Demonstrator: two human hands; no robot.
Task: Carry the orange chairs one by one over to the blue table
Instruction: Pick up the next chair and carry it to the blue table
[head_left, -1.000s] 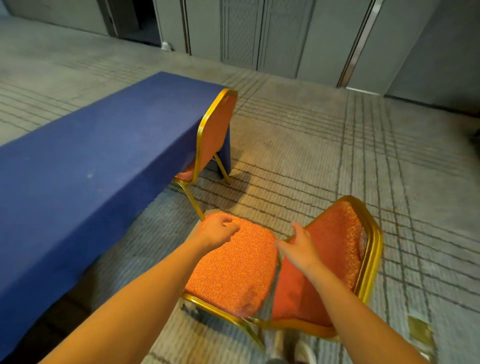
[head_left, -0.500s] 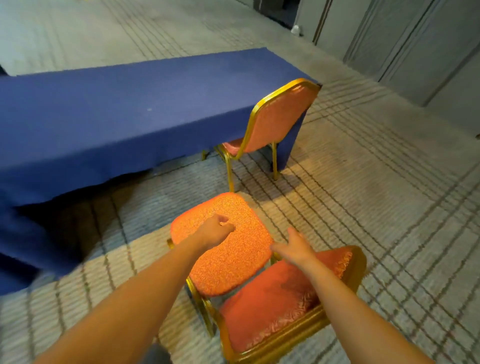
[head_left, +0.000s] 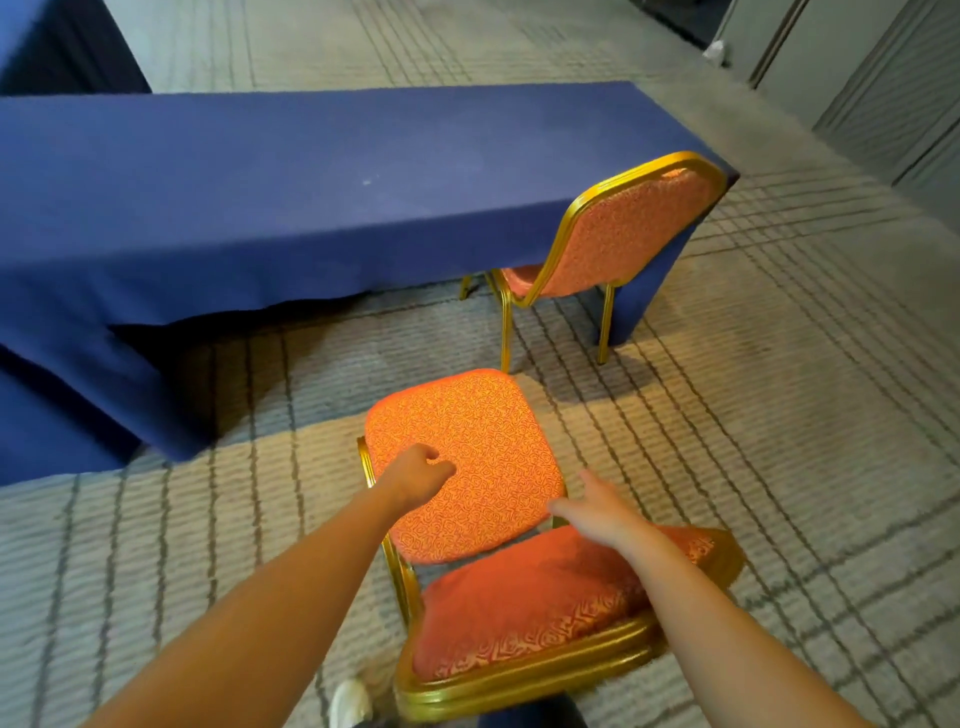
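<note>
A padded orange chair (head_left: 467, 457) with a gold metal frame is just short of the blue-draped counter (head_left: 260, 197). The left hand (head_left: 421, 475) lies fisted on its patterned seat, grip unclear. The right hand (head_left: 597, 506) hooks under the seat's rear edge.

Striped carpet (head_left: 779, 415) — bearing blue table (head_left: 311, 182) and orange chair (head_left: 623, 234)

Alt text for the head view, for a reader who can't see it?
The left hand and right hand hold an orange chair by its seat, before a blue table. A second orange chair stands tucked at its right end.
</note>
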